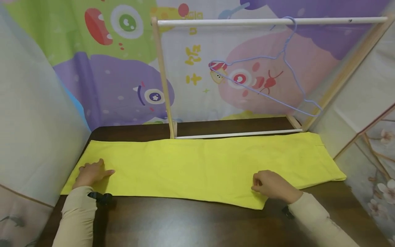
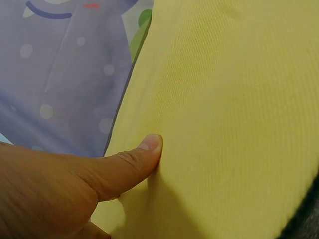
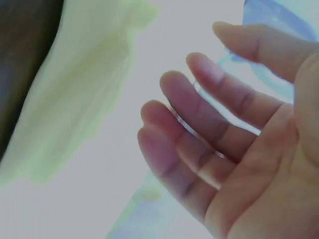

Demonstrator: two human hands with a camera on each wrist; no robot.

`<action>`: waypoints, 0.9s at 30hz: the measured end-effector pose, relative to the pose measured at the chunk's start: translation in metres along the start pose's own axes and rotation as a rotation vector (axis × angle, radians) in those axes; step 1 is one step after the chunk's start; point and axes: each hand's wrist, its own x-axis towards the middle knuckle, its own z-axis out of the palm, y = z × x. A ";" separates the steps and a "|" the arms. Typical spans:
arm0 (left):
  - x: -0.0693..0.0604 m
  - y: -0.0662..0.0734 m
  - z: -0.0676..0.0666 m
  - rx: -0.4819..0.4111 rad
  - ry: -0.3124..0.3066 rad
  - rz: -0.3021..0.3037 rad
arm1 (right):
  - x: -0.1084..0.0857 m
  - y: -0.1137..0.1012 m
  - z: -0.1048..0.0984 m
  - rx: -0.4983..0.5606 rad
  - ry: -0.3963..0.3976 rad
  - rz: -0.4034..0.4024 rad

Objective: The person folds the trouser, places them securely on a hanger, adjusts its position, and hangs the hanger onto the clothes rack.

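Note:
Yellow trousers (image 1: 185, 168), folded lengthwise, lie flat across the dark table, with the legs to the left and the wider waist end to the right. A pointed corner of the fold juts toward the near side. On the leg end rests my left hand (image 1: 91, 174), fingers spread and thumb out. In the left wrist view, the thumb (image 2: 134, 164) lies along the finely ribbed cloth. My right hand (image 1: 273, 185) hovers at the pointed corner with loosely bent fingers. The right wrist view shows its palm and fingers (image 3: 199, 114) relaxed, holding nothing.
Behind the trousers stands a wooden rack with a white top rail (image 1: 247, 22) and a white lower bar (image 1: 237, 133). A blue wire hanger (image 1: 285, 51) hangs from the top rail. A cartoon-printed curtain (image 1: 123, 75) covers the back; the brown table (image 1: 172, 219) extends toward me.

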 end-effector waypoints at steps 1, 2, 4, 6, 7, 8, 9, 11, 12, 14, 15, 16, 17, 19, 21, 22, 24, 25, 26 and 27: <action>0.000 0.000 0.000 -0.006 -0.004 -0.003 | 0.000 0.003 -0.003 -0.013 0.024 0.016; 0.000 0.000 0.001 -0.012 -0.009 -0.006 | 0.000 0.006 -0.004 -0.022 0.037 0.034; -0.001 0.000 0.001 -0.026 -0.021 -0.014 | -0.002 0.016 -0.005 -0.040 0.035 0.063; -0.001 0.000 0.002 -0.035 -0.027 -0.024 | -0.004 0.028 -0.003 -0.062 0.014 0.086; -0.001 0.000 0.001 -0.033 -0.026 -0.023 | -0.005 0.035 -0.001 -0.069 0.003 0.103; -0.001 0.000 0.001 -0.029 -0.022 -0.021 | -0.006 0.042 -0.001 -0.074 -0.007 0.125; -0.001 0.000 0.001 -0.021 -0.016 -0.016 | -0.008 0.049 -0.001 -0.082 -0.017 0.146; 0.000 0.000 -0.001 -0.008 -0.004 -0.010 | -0.011 0.063 -0.004 -0.083 -0.036 0.194; 0.000 0.001 -0.001 -0.001 0.000 -0.007 | -0.012 0.070 -0.006 -0.074 -0.041 0.219; 0.001 0.002 -0.001 0.002 -0.002 -0.009 | -0.017 0.084 -0.012 -0.045 -0.057 0.269; 0.001 0.002 -0.001 -0.001 -0.006 -0.012 | -0.019 0.092 -0.016 -0.034 -0.062 0.287; 0.001 0.002 0.000 -0.004 -0.010 -0.016 | -0.022 0.099 -0.019 -0.019 -0.065 0.302; 0.001 0.001 0.001 -0.009 -0.014 -0.020 | -0.025 0.106 -0.022 0.000 -0.064 0.316; 0.001 0.000 0.002 -0.012 -0.017 -0.022 | -0.032 0.118 -0.027 0.030 -0.058 0.327; 0.001 -0.001 0.003 -0.024 -0.017 -0.028 | -0.039 0.128 -0.032 0.061 -0.047 0.323; 0.000 -0.001 0.003 -0.026 -0.014 -0.026 | -0.042 0.132 -0.034 0.083 -0.040 0.317; 0.000 -0.001 0.003 -0.036 -0.011 -0.027 | -0.048 0.137 -0.036 0.101 -0.010 0.320; 0.000 -0.001 0.003 -0.041 -0.010 -0.030 | -0.050 0.140 -0.038 0.090 0.013 0.326; -0.001 -0.001 0.003 -0.048 -0.008 -0.032 | -0.053 0.143 -0.039 0.075 0.037 0.340; -0.001 -0.001 0.002 -0.046 -0.005 -0.029 | -0.055 0.146 -0.041 0.052 0.065 0.360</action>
